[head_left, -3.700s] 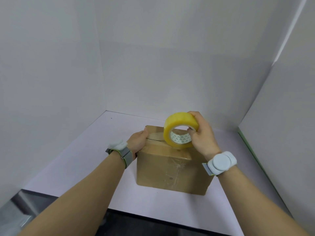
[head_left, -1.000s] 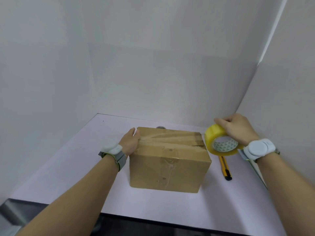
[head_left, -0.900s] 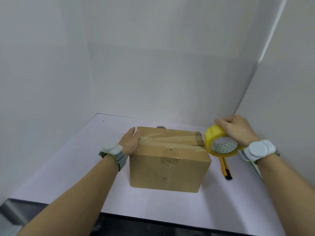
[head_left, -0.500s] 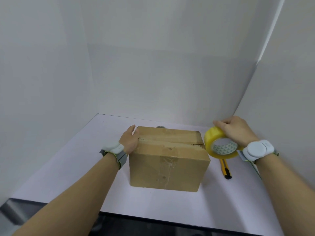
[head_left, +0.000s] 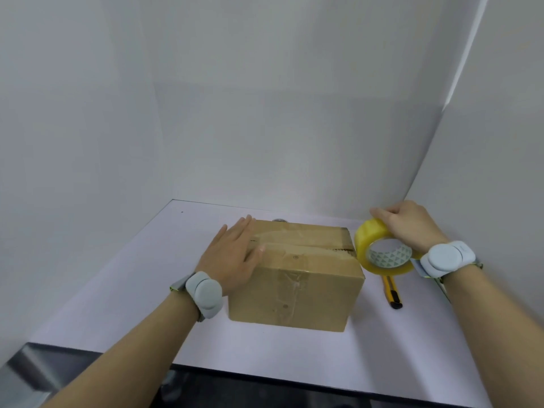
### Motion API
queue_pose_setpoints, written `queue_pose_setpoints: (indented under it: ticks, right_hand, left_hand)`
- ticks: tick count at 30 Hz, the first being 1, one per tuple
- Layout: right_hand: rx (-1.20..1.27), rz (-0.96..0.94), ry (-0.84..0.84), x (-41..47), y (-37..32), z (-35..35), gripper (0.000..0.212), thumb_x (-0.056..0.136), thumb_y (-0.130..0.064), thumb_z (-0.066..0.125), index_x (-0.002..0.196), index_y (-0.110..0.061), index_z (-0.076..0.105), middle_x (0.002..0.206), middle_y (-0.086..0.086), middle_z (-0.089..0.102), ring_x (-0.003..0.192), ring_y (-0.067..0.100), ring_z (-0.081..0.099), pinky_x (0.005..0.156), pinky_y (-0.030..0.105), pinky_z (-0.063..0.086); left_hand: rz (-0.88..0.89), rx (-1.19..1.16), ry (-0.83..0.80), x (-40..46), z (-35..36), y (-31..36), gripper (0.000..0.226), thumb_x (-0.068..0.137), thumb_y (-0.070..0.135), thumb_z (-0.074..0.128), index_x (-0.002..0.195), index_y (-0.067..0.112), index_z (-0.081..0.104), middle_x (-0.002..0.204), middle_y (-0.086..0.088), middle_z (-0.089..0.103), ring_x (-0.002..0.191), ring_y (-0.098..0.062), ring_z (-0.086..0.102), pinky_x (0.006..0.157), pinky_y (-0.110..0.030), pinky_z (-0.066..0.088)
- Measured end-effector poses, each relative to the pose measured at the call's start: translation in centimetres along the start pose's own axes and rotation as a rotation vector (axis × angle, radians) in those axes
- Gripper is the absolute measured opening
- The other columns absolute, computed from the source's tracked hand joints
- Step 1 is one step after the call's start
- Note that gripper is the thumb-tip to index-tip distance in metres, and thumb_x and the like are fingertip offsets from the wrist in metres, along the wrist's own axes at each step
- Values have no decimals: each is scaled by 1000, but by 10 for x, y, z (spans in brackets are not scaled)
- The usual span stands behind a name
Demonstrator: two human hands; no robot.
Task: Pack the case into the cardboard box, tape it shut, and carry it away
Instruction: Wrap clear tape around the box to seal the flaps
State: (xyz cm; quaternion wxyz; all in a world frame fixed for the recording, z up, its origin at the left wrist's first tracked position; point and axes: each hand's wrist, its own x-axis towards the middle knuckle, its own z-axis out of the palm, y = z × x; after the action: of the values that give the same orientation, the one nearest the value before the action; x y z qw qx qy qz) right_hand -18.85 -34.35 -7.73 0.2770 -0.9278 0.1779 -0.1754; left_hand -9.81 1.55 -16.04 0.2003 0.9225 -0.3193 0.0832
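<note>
A brown cardboard box stands on the white table with its top flaps folded down; clear tape shines along the top seam and down the front face. My left hand lies flat, fingers spread, on the left part of the box top. My right hand grips a yellow roll of tape, held upright just past the box's right edge. The case is not visible.
A yellow and black utility knife lies on the table right of the box, under the tape roll. White walls close in at the left, back and right. A small grey object peeks out behind the box. The table's front edge is near me.
The right hand carried the tape roll from above the box to past its right edge. The left hand has shifted from the box's left edge onto the top, lying flat.
</note>
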Motion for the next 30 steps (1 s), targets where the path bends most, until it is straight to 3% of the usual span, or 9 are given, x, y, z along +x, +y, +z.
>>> queue_pose_setpoints:
  ticks: [7, 16, 22, 30]
  right_hand:
    - [-11, 13, -5, 0, 3, -3, 57, 96, -47, 62, 57, -22, 28, 47, -5, 26, 52, 21, 30, 57, 36, 26]
    - [-41, -12, -20, -4, 1, -5, 57, 97, -47, 61, 58, -20, 29, 50, -3, 27, 54, 21, 29, 59, 37, 26]
    - [-44, -21, -28, -6, -6, -4, 52, 98, -44, 60, 62, -15, 36, 57, 6, 32, 57, 21, 32, 59, 36, 27]
    - [-64, -27, -34, -8, -11, -4, 52, 98, -44, 59, 62, -16, 35, 57, 5, 32, 57, 21, 32, 59, 35, 27]
  left_hand:
    - [-71, 154, -116, -3, 7, 4, 74, 104, 59, 13, 164, 16, 12, 172, 3, 9, 157, -7, 3, 128, -34, -4]
    - [-135, 262, -97, -1, 15, 13, 68, 105, 50, 10, 163, 16, 18, 172, 4, 12, 157, -8, 4, 128, -35, -2]
    - [-117, 358, -103, 2, 15, 26, 79, 102, 60, 2, 163, 12, 19, 171, -2, 15, 158, -12, 5, 127, -41, -8]
    - [-33, 326, -91, 3, 25, 50, 85, 100, 64, 0, 162, 11, 24, 170, -6, 22, 157, -17, 15, 128, -38, 6]
